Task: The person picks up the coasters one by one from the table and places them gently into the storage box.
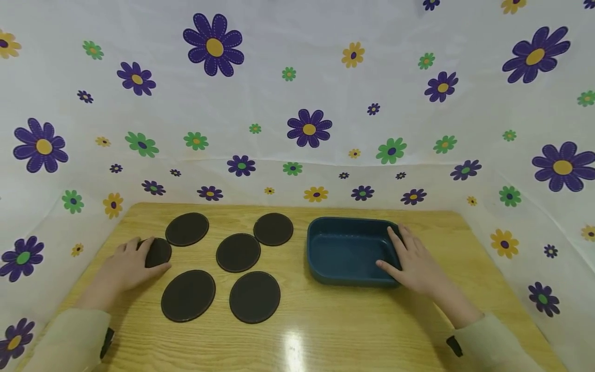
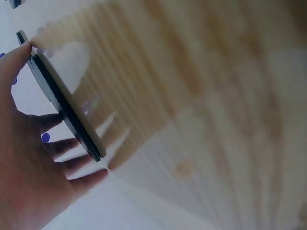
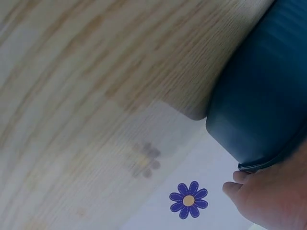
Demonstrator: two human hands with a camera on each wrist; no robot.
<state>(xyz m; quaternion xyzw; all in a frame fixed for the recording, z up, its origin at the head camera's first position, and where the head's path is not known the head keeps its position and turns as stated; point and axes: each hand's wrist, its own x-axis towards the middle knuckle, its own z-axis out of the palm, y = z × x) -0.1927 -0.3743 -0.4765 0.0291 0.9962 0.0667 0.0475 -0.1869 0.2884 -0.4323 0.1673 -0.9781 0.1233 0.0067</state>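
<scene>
Toward the table's left side, my left hand (image 1: pixel 125 263) grips a small black round coaster (image 1: pixel 159 252), fingers at its far edge and thumb along its near edge. In the left wrist view the coaster (image 2: pixel 67 110) appears edge-on, with the fingers spread along it. My right hand (image 1: pixel 416 261) holds the right end of a deep blue rectangular dish (image 1: pixel 353 280), with the thumb and a finger reaching over the rim to the inside. Its other fingers lie along the outside. The right wrist view has the dish's outer wall (image 3: pixel 259 91) beside the hand (image 3: pixel 273 196).
Several more black coasters lie flat between the hands, including a back one (image 1: pixel 187 229), a front one (image 1: pixel 188 295) and a middle one (image 1: pixel 238 252). The wooden table (image 1: pixel 325 330) meets a white flowered cloth (image 1: pixel 260 98) at the back and sides.
</scene>
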